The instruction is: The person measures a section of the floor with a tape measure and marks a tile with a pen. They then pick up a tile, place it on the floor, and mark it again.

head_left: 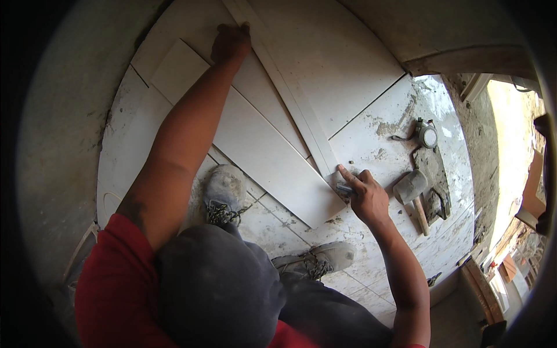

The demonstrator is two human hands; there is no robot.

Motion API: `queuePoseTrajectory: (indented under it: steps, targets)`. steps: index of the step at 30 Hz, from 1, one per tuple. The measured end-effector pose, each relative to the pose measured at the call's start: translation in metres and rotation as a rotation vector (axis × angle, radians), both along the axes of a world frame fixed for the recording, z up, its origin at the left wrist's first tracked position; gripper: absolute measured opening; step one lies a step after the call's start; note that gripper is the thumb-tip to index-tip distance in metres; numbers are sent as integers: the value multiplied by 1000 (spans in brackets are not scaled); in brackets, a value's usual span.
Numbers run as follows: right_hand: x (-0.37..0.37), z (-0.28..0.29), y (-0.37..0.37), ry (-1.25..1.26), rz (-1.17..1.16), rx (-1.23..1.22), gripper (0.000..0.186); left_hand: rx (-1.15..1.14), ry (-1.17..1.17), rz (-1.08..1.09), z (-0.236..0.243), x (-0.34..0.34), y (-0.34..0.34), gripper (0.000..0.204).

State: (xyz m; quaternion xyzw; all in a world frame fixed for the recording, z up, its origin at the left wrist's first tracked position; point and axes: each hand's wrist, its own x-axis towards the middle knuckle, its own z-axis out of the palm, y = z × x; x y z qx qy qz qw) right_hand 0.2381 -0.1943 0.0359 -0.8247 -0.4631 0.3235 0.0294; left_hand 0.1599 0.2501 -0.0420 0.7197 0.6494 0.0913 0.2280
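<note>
A long, pale straightedge (290, 95) runs slantwise over the floor tiles, its near end across a cut strip of tile (255, 145). By its far end is my left hand (231, 43), fingers apart, one fingertip pressing at the bar's edge. At the near end my right hand (369, 197) stretches its index finger onto the bar. The other fingers curl round a small grey-blue tool (344, 188), mostly hidden, whose kind I cannot make out. Right of that hand lies a mallet (411, 187) with a grey head and wooden handle.
A round tape measure (428, 137) sits beyond the mallet. A mortar-caked trowel (432, 165) lies partly beneath the mallet. My shoes (225, 188) stand on dusty white floor tiles (371, 255). A wall (64, 127) rises at left; bright rubble-strewn ground (505, 156) shows at right.
</note>
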Motion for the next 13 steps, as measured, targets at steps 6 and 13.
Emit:
queuePoseTrajectory:
  steps: [6,13]
  targets:
    - [0,0,1,10,-6,-17,70,-53,49,-11,1,1,6,68]
    - [0,-1,0,10,-6,-18,69,-92,70,-43,0,0,13,72]
